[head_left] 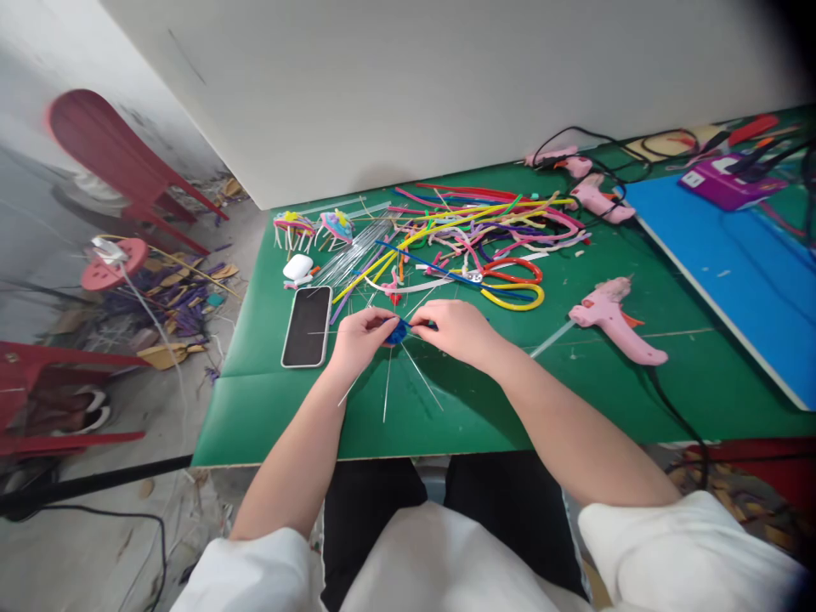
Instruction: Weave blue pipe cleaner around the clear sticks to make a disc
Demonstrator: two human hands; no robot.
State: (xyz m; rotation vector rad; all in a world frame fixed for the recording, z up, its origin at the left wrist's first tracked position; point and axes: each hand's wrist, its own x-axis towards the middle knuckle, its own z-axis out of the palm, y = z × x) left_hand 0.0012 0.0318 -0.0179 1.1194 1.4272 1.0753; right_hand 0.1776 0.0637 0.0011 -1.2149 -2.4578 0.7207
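Observation:
Thin pale rods spread out like spokes from a small blue wound piece (396,332) above the green table. My left hand (365,338) pinches the left side of this piece. At its right, my right hand (454,330) has its fingers pressed together on a blue strand that meets the piece. Just beyond the hands lie scissors (513,283) with red and yellow handles and a pile of coloured fuzzy stems (484,225). A bundle of clear rods (357,248) is at the back left of the hands.
A phone (307,327) and a white case (297,268) lie on the green table (255,408) at left, near two small decorated pieces (336,225). On the right are a pink glue gun (615,321), a blue board (739,255) and a purple power strip (733,181) with cables.

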